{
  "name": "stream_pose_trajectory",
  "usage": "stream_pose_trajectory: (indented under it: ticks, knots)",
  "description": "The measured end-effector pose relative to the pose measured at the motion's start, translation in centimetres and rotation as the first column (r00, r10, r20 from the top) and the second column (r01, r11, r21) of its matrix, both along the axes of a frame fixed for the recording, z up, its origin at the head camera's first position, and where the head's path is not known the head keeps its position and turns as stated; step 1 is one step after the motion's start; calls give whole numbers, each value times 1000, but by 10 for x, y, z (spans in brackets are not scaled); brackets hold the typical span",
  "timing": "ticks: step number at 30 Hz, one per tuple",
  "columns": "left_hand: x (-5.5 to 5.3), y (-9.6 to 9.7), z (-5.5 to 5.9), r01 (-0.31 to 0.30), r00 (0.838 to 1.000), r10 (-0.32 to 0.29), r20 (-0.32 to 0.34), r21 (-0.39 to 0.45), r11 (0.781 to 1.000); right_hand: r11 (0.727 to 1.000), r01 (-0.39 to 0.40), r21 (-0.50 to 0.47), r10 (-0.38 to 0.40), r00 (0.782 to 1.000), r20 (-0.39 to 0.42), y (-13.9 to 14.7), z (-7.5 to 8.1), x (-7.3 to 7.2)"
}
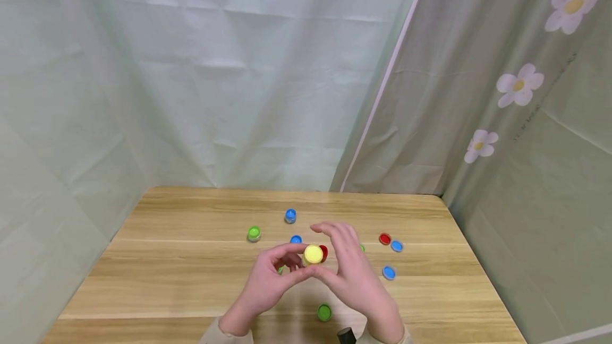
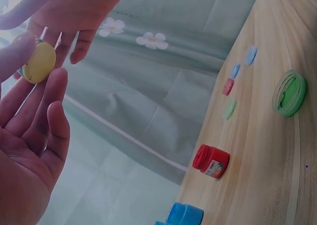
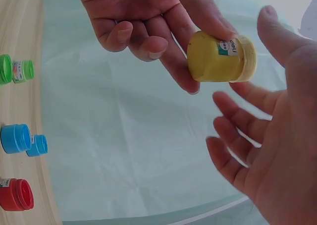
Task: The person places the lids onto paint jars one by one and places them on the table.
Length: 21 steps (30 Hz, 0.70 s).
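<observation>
A small yellow paint jar (image 1: 313, 255) with a pale yellow lid is raised above the table. My left hand (image 1: 268, 280) pinches its body between thumb and fingers. In the right wrist view the jar (image 3: 213, 59) lies sideways across the picture, its label partly under the left thumb. Beside the lid end is my right hand (image 1: 351, 275), thumb and fingers spread apart around it. Whether the right fingertips touch the lid I cannot tell. Behind the hands stand a red paint jar (image 2: 214, 161) and a blue jar (image 1: 296, 239), both partly hidden in the head view.
Farther back are another blue jar (image 1: 290, 216) and a green jar (image 1: 254, 234). Loose lids lie to the right: red (image 1: 384, 239), blue (image 1: 397, 246), another blue (image 1: 389, 273) and a light green one (image 2: 229, 109). Near the front lies a green lid-like piece (image 1: 324, 312).
</observation>
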State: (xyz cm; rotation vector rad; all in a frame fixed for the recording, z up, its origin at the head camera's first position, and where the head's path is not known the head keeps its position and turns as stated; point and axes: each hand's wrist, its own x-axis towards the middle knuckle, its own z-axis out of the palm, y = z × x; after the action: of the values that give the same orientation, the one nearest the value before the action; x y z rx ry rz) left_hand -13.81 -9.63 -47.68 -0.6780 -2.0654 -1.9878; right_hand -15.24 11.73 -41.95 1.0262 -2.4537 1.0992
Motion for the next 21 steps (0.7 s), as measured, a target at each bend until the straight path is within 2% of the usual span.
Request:
stream_pose_trajectory:
  ticks: [4, 9, 15, 21]
  knots:
    - [0, 0, 0, 4, 1000, -5, 30, 11, 1000, 997, -77, -2, 76, 995, -59, 1, 1, -1]
    - [0, -1, -1, -1, 1000, 1, 30, 21, 1000, 986, -166, -2, 165, 981, -98, 0, 2, -2]
    - [1, -1, 0, -1, 999, 1, 41, 15, 1000, 984, -179, -5, 177, 977, -116, -1, 1, -2]
    - [1, -3, 0, 2, 1000, -2, 22, 14, 1000, 982, -188, 0, 186, 975, -125, -1, 1, -4]
